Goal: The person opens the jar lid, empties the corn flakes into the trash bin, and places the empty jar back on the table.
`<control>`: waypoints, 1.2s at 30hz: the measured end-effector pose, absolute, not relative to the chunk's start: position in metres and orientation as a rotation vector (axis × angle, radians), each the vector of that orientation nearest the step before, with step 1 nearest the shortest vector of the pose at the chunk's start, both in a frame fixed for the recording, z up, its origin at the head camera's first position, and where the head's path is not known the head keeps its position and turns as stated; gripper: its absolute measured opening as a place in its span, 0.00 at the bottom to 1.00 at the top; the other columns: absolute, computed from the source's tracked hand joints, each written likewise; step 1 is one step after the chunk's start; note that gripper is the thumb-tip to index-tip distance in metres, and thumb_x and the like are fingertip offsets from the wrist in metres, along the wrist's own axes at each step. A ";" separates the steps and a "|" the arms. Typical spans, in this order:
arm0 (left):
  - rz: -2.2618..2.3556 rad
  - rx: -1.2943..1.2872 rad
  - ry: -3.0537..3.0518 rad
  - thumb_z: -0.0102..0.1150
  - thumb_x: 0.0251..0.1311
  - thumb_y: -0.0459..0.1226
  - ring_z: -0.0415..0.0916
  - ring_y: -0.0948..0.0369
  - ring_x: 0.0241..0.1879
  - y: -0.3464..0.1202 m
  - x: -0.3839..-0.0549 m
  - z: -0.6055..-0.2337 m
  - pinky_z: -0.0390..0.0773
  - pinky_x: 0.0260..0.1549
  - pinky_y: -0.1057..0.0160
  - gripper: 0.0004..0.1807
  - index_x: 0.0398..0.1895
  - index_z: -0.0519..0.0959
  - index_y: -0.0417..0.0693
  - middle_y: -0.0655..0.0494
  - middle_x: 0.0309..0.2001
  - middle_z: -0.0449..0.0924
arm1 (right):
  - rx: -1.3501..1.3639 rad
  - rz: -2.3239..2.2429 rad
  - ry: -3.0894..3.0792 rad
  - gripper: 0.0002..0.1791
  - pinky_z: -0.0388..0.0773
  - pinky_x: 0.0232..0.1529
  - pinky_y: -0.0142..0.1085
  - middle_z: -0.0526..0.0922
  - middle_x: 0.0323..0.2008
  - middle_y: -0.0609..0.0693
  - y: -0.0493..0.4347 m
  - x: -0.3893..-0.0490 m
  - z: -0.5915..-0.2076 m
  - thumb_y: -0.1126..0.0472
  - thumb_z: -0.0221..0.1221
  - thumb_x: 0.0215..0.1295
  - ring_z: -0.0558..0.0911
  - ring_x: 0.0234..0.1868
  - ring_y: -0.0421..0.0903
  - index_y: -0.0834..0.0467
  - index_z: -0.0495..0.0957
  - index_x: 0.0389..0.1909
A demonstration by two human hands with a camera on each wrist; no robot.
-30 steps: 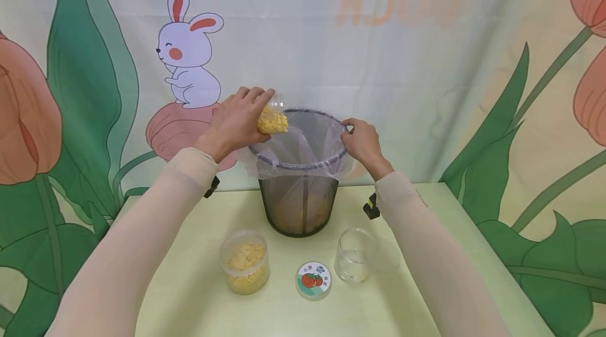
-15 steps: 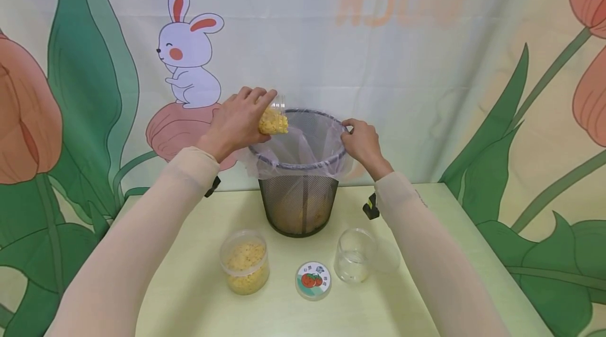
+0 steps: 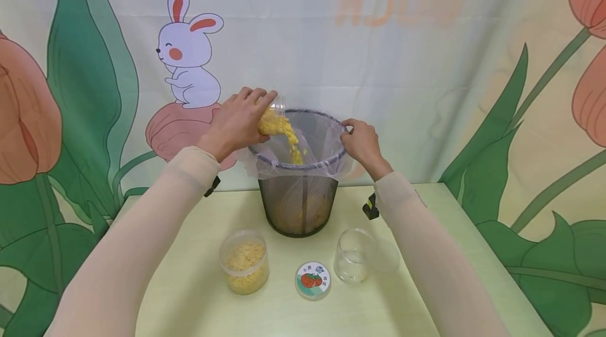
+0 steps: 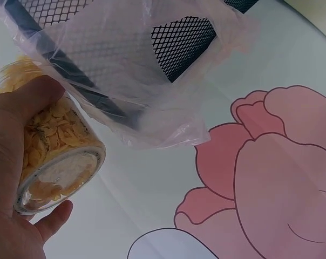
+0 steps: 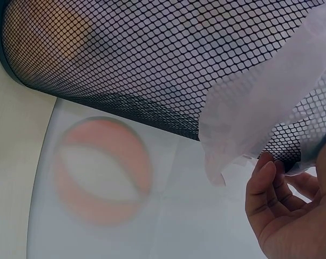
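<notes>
My left hand (image 3: 234,124) grips a clear plastic jar (image 4: 63,143), tipped sideways over the left rim of a black mesh wastebasket (image 3: 276,197). Yellow flakes (image 3: 293,145) stream from its mouth down into the basket. In the left wrist view, more flakes show through the jar's wall and base. A thin translucent bin liner (image 3: 262,169) is folded over the rim. On the far side of the opening, my right hand (image 3: 363,143) pinches the rim and liner; the right wrist view shows its fingers curled at the liner's edge (image 5: 238,121).
On the pale table (image 3: 199,305), a clear tub (image 3: 246,271) of yellow crumbs stands front left of the basket. A round lid with a tomato picture (image 3: 313,280) lies in the middle. An open clear jar (image 3: 350,266) and a clear disc (image 3: 388,256) are at right.
Flakes that were held at the jar's mouth now pour into the wastebasket. Both hands keep nearly the same place.
</notes>
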State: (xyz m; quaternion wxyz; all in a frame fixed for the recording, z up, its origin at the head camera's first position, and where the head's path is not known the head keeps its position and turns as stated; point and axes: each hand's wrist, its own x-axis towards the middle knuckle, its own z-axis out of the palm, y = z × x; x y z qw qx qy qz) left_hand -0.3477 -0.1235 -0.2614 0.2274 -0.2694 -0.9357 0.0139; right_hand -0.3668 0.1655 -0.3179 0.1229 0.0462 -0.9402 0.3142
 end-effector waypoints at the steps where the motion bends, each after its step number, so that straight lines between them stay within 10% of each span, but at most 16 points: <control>1: 0.039 -0.743 -2.576 0.76 0.45 0.50 0.63 0.44 0.66 -0.124 -0.348 -0.262 0.71 0.62 0.42 0.54 0.74 0.58 0.51 0.45 0.67 0.65 | 0.136 0.915 -2.742 0.26 0.66 0.22 0.34 0.85 0.38 0.55 0.166 -0.367 -0.318 0.62 0.47 0.64 0.73 0.23 0.45 0.55 0.75 0.63; 36: 0.064 -0.767 -2.554 0.76 0.45 0.46 0.64 0.44 0.65 -0.126 -0.353 -0.257 0.72 0.61 0.42 0.51 0.73 0.59 0.51 0.45 0.67 0.66 | 0.126 0.919 -2.739 0.26 0.67 0.24 0.35 0.85 0.38 0.54 0.166 -0.367 -0.318 0.62 0.46 0.64 0.73 0.24 0.46 0.53 0.75 0.63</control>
